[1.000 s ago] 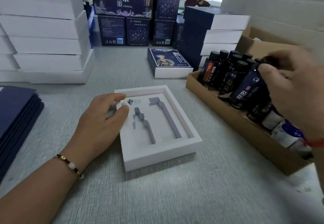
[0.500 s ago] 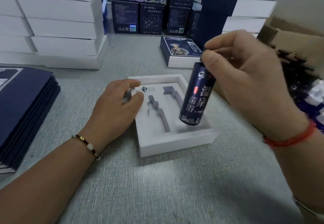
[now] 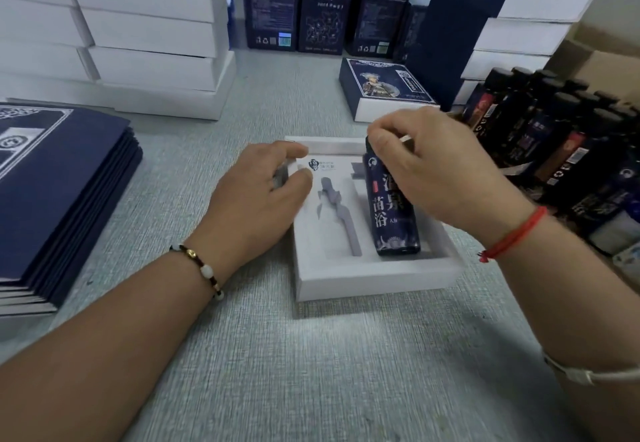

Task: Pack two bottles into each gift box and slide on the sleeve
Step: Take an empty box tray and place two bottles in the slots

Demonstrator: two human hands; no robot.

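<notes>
A white open gift box [image 3: 374, 280] lies on the grey table in front of me, with two bottle-shaped recesses in its insert. A dark blue bottle [image 3: 391, 220] with white characters lies in the right recess, its cap end still raised. My right hand [image 3: 443, 171] grips that bottle near the cap. The left recess [image 3: 341, 223] holds no bottle. My left hand [image 3: 263, 196] rests on the box's left edge, fingers bent over the rim. A stack of flat dark blue sleeves [image 3: 55, 196] lies at the left.
A cardboard tray of several dark bottles [image 3: 561, 151] stands at the right. White boxes [image 3: 138, 36] are stacked at the back left. A sleeved box [image 3: 384, 88] lies behind the open one, with dark printed cartons [image 3: 304, 16] and more stacked boxes [image 3: 512, 26] further back.
My right hand lifted a bottle from the tray, carried it left over the box and lowered it into the right recess. My left hand stayed on the box's left edge.
</notes>
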